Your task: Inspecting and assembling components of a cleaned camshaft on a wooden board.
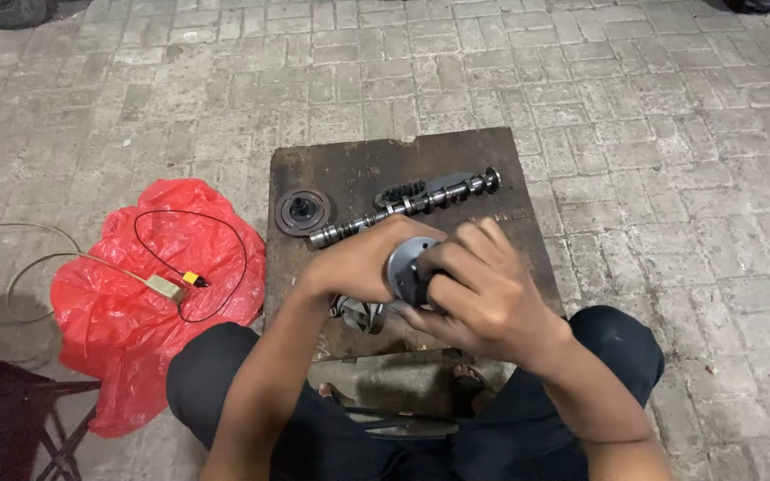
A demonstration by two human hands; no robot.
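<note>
The person sits low over a dark, stained wooden desk (349, 165) set on a grey brick-paved floor (652, 178), knees in black trousers at the bottom of the frame. Both hands meet at the middle of the frame, just above the desk's near edge, around a round grey metal part (407, 267) shaped like a flanged disc or pulley. The left hand (372, 258) wraps over it from the left side, its fingers curled shut across the top and back of the part. The right hand (479, 285) covers it from the right, fingers (456, 245) bent and pressed against the disc's face and rim, so only a slice of the metal shows between the two hands.

Just beyond the hands, a long camshaft (403, 207) lies slanted across the desk, its low end toward the left and its high end toward the upper right. Beside its middle, on the far side, sits a short loop of chain (400, 191). At the desk's left edge rests a dark round disc with a hub (301, 212), apart from the camshaft's low end.

On the floor at the left of the frame lies a crumpled red plastic bag (118, 338), with a thin black wire (225, 267) looped over it and a small yellow-tipped plug (191, 278) near its middle.
</note>
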